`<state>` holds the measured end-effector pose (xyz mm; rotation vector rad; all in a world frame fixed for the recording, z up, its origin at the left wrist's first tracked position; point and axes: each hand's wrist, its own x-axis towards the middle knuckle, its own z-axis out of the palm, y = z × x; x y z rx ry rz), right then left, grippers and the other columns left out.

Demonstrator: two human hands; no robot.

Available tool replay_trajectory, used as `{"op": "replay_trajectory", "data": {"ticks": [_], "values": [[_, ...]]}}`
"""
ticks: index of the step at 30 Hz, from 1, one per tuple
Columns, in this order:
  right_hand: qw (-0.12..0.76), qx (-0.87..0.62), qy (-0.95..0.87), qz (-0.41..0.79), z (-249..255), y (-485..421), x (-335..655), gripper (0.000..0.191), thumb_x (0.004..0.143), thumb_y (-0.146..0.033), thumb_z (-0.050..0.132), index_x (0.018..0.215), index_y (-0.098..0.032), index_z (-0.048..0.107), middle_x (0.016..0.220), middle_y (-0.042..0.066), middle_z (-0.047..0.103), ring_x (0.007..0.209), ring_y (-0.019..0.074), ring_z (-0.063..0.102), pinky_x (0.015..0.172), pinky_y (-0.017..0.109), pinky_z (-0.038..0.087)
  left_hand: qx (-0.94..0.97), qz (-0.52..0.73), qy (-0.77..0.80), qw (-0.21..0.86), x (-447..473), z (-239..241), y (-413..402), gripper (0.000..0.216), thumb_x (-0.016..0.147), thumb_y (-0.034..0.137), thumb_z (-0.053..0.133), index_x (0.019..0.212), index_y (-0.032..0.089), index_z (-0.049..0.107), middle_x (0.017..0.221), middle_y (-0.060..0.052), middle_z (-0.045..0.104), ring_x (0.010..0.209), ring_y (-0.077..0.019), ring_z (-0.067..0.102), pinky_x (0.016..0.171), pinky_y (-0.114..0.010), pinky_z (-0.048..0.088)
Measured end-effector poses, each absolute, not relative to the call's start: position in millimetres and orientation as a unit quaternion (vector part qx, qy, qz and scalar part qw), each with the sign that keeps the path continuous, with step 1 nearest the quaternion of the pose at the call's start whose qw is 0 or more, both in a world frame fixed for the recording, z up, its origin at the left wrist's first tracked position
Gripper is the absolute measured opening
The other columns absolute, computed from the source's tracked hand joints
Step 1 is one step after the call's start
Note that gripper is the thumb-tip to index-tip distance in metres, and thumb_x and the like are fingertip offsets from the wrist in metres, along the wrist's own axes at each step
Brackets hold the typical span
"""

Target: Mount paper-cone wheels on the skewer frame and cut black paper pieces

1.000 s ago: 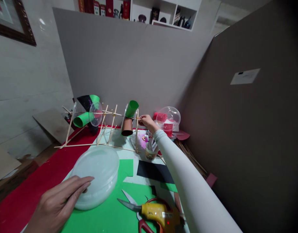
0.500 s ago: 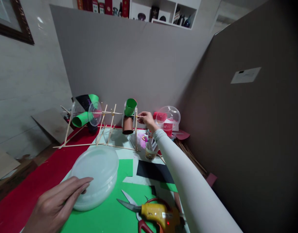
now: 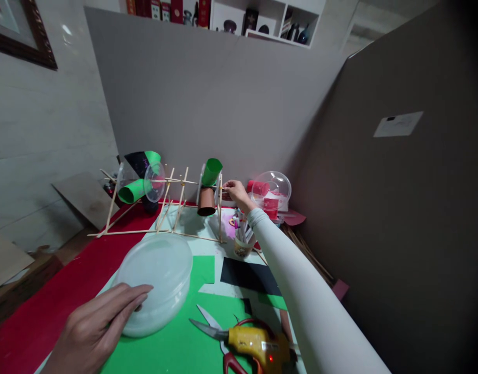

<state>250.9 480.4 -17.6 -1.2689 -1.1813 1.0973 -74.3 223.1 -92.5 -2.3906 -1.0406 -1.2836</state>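
My right hand (image 3: 235, 194) reaches to the back and pinches the end of a thin wooden stick at the right upright of a stick frame (image 3: 192, 236). Beside it on that axle hang a green paper cup (image 3: 213, 172) and a brown paper cup (image 3: 206, 201), set by a clear disc. Farther left on the frame, another wheel carries a green paper tube (image 3: 132, 191) and a clear plastic disc (image 3: 154, 182). My left hand (image 3: 102, 324) is closed, thumb and fingers together, over the near edge of some translucent plastic lids (image 3: 161, 280). What its fingertips hold, if anything, is hidden.
A yellow glue gun (image 3: 254, 340) with a red light lies across red-handled scissors (image 3: 233, 362) on green paper (image 3: 176, 337). Black paper (image 3: 250, 275), a cup of pens (image 3: 243, 248) and clear tubs (image 3: 275, 189) lie right of centre. Grey partitions (image 3: 223, 98) stand behind and right.
The view has shifted slightly. Both hands stay in nearly the same places, with the right one still at the axle's end. The green and brown cups have tilted very slightly.
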Motion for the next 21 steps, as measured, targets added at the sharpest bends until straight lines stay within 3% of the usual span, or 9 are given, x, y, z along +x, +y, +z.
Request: {"op": "replay_trajectory", "data": {"ticks": [4,8,12,21], "values": [[0.518,-0.531,-0.495,0.453,-17.7,477.2,250.6,0.033,0.096,-0.033,0.062,0.124,-0.016,0.059,0.122,0.009,0.063,0.102,0.0221,0.065,0.085,0.042,0.057,-0.816,-0.444,-0.352,0.112,-69.1,-85.7,219.8,0.023,0.098,0.041,0.051,0.105,0.029,0.070,0.093,0.008,0.079,0.081,-0.0086,0.075,0.097,-0.014,0.049],[0.522,-0.534,-0.494,0.445,-19.3,472.6,252.0,0.033,0.096,-0.034,0.061,0.124,-0.016,0.059,0.122,0.009,0.063,0.102,0.0220,0.065,0.085,0.042,0.057,-0.815,-0.453,-0.346,0.103,-63.7,-77.5,216.2,0.024,0.099,0.039,0.051,0.100,0.027,0.071,0.090,0.007,0.080,0.076,-0.0106,0.075,0.084,-0.015,0.057],[0.520,-0.540,-0.503,0.430,-19.6,469.8,252.8,0.033,0.096,-0.034,0.061,0.125,-0.017,0.059,0.123,0.009,0.062,0.102,0.0222,0.065,0.085,0.042,0.057,-0.811,-0.459,-0.346,0.110,-59.1,-71.0,213.6,0.028,0.100,0.039,0.049,0.096,0.024,0.072,0.088,0.005,0.080,0.076,-0.0109,0.075,0.083,-0.015,0.057],[0.457,-0.585,-0.562,0.365,-18.9,468.0,257.6,0.032,0.096,-0.033,0.062,0.123,-0.016,0.060,0.122,0.009,0.063,0.101,0.0220,0.065,0.085,0.042,0.057,-0.809,-0.465,-0.342,0.108,-52.8,-60.6,209.3,0.029,0.100,0.026,0.047,0.092,0.019,0.074,0.080,0.000,0.078,0.072,-0.0122,0.074,0.070,-0.017,0.058]]}}
